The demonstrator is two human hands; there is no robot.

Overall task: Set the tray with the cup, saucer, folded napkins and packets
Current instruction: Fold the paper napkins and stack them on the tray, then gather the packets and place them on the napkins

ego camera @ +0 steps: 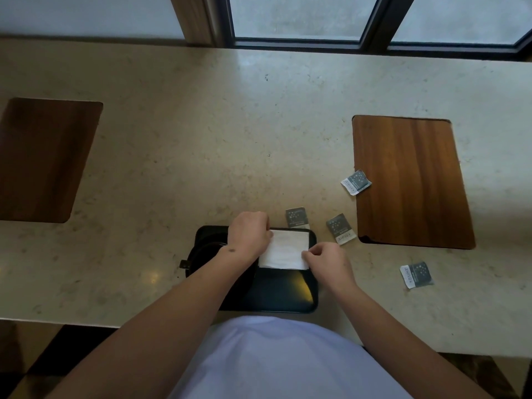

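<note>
1. Fingers of the right hand (328,262) pinched on the near right edge of the white napkin (285,250); fingers of the left hand (250,234) curled under the palm at the napkin's far left corner, seemingly closed on it, though the grip itself is hidden.
2. Napkin held flat, a folded rectangle, over the far right part of the black tray (288,298).
3. Judged as the napkin step: folding or squaring the fold on the tray.
4. Dark round saucer (201,254) on the tray's left side, mostly under the left forearm; a cup not clearly made out.
5. Tray at the near edge of the counter (201,139), straight ahead.
6. Four grey packets off the tray on the counter: first packet (296,218) touching the tray's far right corner, second packet (341,228) just right of it, third packet (356,181) against the left edge of the wooden inlay (408,180), fourth packet (416,274) toward the near right.
7. Next, probably: release the napkin squarely, then gather the packets.
8. White strip of print on each packet, too small to read.
</note>
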